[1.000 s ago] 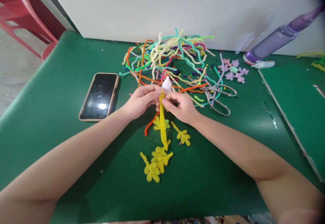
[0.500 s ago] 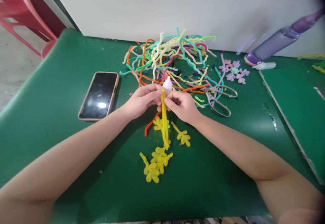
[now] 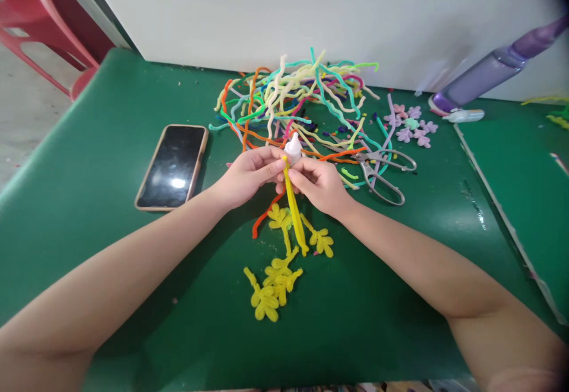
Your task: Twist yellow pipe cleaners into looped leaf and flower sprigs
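Observation:
Between my two hands is a folded yellow pipe cleaner [image 3: 295,214], its long strands hanging down toward me. My left hand [image 3: 255,174] pinches its upper end between thumb and finger. The fingers of my right hand [image 3: 320,183] close on it just below, on the right side. Right behind my fingertips stands a small white bottle [image 3: 294,146] with a pointed nozzle, its lower part hidden. Several yellow leaf-shaped pieces [image 3: 267,303] of bent pipe cleaner lie below my hands, and another yellow leaf piece [image 3: 322,242] is to the right. An orange pipe cleaner [image 3: 262,220] pokes out under my left hand.
A heap of coloured pipe cleaners [image 3: 302,89] lies against the white wall. Scissors [image 3: 382,169] rest right of my hands, a phone [image 3: 173,166] left. Farther right are a pink-and-purple flower piece [image 3: 411,124], a purple bottle [image 3: 480,75] and a green board [image 3: 520,196].
The hanging lower end of the yellow pipe cleaner has swung to the right, uncovering more of the leaf piece behind it. Both hands stay almost in place.

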The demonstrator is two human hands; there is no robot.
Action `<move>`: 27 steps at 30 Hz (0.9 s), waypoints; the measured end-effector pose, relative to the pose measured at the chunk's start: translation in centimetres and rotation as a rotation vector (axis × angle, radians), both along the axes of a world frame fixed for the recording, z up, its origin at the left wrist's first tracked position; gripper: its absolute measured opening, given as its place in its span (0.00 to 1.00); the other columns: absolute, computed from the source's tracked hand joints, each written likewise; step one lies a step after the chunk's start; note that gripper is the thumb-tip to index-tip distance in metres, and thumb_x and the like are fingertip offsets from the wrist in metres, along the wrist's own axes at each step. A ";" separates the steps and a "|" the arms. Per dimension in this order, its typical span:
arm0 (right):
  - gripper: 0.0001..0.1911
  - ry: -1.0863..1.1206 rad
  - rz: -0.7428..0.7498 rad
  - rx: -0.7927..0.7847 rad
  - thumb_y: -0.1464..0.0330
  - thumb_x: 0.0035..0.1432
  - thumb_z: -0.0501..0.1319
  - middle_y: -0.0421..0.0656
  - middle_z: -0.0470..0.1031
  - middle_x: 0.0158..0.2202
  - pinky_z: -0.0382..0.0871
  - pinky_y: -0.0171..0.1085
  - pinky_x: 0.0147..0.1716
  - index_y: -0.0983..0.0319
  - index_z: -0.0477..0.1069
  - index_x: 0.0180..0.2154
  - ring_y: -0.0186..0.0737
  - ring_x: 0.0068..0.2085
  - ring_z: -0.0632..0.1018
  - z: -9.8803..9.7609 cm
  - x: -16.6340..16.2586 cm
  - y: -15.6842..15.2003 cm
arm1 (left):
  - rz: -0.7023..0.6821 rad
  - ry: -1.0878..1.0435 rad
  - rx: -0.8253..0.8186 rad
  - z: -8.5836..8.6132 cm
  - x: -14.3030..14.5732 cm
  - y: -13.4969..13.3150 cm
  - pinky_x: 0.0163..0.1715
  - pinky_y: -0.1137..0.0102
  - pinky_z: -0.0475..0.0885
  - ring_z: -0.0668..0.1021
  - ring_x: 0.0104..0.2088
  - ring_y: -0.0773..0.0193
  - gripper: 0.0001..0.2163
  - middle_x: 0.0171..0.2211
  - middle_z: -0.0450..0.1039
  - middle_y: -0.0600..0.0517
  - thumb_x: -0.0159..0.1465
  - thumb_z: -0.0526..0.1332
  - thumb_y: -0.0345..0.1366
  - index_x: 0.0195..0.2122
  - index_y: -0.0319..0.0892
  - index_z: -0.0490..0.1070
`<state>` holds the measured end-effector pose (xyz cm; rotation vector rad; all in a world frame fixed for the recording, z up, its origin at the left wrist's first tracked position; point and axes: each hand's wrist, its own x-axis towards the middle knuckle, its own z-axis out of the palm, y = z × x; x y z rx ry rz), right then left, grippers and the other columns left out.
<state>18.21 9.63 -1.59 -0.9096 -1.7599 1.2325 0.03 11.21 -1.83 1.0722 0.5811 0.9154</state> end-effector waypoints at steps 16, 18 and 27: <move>0.12 0.012 -0.011 0.031 0.64 0.63 0.57 0.36 0.67 0.21 0.61 0.30 0.22 0.63 0.68 0.28 0.28 0.22 0.67 0.1 -0.1 0.0 | 0.063 -0.011 -0.016 0.6 0.5 -0.4 0.23 0.76 0.74 0.74 0.23 0.70 0.09 0.22 0.68 0.54 0.62 0.64 0.38 0.35 0.35 0.74; 0.12 0.024 -0.008 0.030 0.64 0.63 0.57 0.36 0.67 0.21 0.61 0.30 0.22 0.63 0.68 0.28 0.28 0.22 0.67 0.1 -0.1 0.0 | 0.055 -0.016 -0.011 0.6 0.5 -0.4 0.23 0.77 0.74 0.73 0.23 0.71 0.10 0.22 0.69 0.53 0.62 0.64 0.37 0.37 0.34 0.75; 0.13 0.026 0.014 0.017 0.62 0.63 0.57 0.36 0.67 0.21 0.60 0.31 0.21 0.62 0.67 0.28 0.29 0.22 0.66 -0.1 0.0 0.0 | -0.010 -0.028 0.037 0.2 0.0 -0.1 0.25 0.78 0.73 0.74 0.23 0.72 0.07 0.22 0.70 0.54 0.64 0.62 0.35 0.38 0.37 0.75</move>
